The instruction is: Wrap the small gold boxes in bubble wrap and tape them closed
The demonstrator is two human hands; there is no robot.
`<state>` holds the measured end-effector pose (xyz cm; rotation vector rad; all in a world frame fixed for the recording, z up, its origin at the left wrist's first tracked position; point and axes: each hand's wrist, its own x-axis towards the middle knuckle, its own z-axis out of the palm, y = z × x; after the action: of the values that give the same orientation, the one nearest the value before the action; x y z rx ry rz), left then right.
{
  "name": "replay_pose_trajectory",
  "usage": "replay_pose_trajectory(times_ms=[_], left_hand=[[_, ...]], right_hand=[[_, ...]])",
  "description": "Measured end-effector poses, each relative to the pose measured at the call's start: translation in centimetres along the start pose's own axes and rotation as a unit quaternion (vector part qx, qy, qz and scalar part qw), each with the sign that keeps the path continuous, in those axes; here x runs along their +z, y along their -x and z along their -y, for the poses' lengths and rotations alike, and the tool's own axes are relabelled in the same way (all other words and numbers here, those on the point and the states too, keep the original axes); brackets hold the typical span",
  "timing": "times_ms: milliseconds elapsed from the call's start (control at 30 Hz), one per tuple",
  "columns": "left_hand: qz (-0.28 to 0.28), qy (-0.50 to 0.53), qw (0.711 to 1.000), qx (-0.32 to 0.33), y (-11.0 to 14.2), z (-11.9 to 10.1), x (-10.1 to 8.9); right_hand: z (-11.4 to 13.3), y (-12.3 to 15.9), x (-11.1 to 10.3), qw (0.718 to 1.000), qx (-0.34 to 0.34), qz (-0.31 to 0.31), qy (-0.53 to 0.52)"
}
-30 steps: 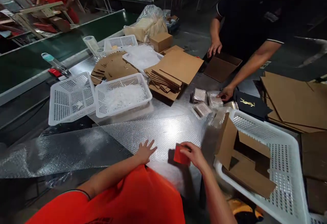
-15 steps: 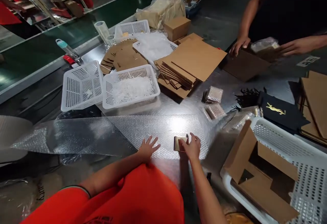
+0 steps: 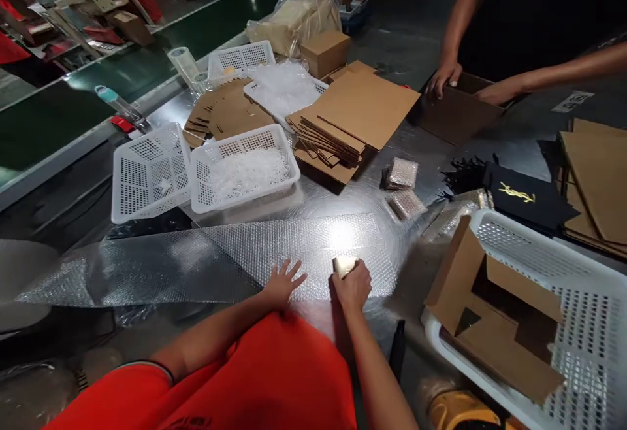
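A long strip of clear bubble wrap [image 3: 196, 263] lies across the metal table in front of me. Near its lower edge, my left hand [image 3: 283, 284] rests flat with the fingers spread. My right hand [image 3: 353, 288] is closed around a small stack of pale, card-sized pieces [image 3: 345, 265] on the right part of the strip; the fingers hide much of the stack. Beyond the strip's right end sit small bubble-wrapped packets [image 3: 404, 174] in two piles.
White baskets [image 3: 245, 204] and flat cardboard sheets [image 3: 372, 103] occupy the table's far side. At right, an open carton [image 3: 514, 358] stands in a white basket [image 3: 588, 293], near black pouches [image 3: 524, 196]. A co-worker's hands [image 3: 445, 78] are at a brown box [image 3: 455, 116].
My right hand has turned and wrapped further around the stack. My left hand stays spread on the wrap. The co-worker's one hand has gone into the box; the view has shifted slightly.
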<state>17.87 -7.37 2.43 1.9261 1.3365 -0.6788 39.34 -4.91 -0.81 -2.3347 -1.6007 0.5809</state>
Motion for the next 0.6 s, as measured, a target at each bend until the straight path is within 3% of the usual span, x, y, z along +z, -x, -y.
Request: replay_pose_trajectory(times_ms=[133,300,600], left_hand=[[0.005,-0.001,1.000,0.000,0.1,-0.1,-0.2],[-0.001,-0.004,1.000,0.000,-0.5,0.5,0.9],[-0.008,-0.007,1.000,-0.004,-0.7,0.4,1.1]], right_hand=[[-0.5,0.3,0.8,1.000,-0.008,-0.020,-0.018],[-0.8,0.5,1.5,0.997,-0.038,-0.057,-0.033],[-0.8,0.8,2.0,0.998,-0.036,-0.023,-0.047]])
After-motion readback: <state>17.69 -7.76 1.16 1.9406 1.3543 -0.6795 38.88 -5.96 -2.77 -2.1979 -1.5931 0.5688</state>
